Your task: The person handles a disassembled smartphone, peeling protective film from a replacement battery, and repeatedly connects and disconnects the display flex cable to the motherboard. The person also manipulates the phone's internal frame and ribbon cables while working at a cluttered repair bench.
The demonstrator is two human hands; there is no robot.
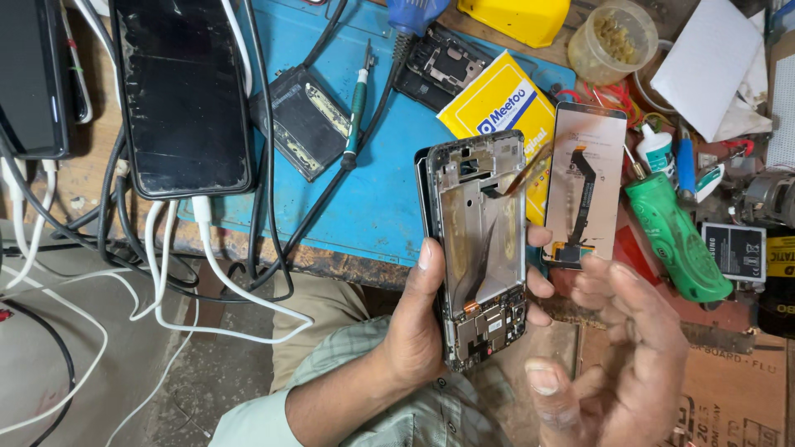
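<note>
blue mat [364,199], worn wooden bench [83,178], grey floor [91,364]

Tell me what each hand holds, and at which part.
The left hand holds the opened phone frame by its long side edges, near the lower half. The right hand is open and holds nothing.

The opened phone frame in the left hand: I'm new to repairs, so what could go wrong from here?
The phone frame is held in the left hand past the bench edge, so a slip could drop it. Its orange flex cable sticks out loose and might snag or tear. The right hand is open and close by, and could knock the spare screen panel lying near the edge.
</note>
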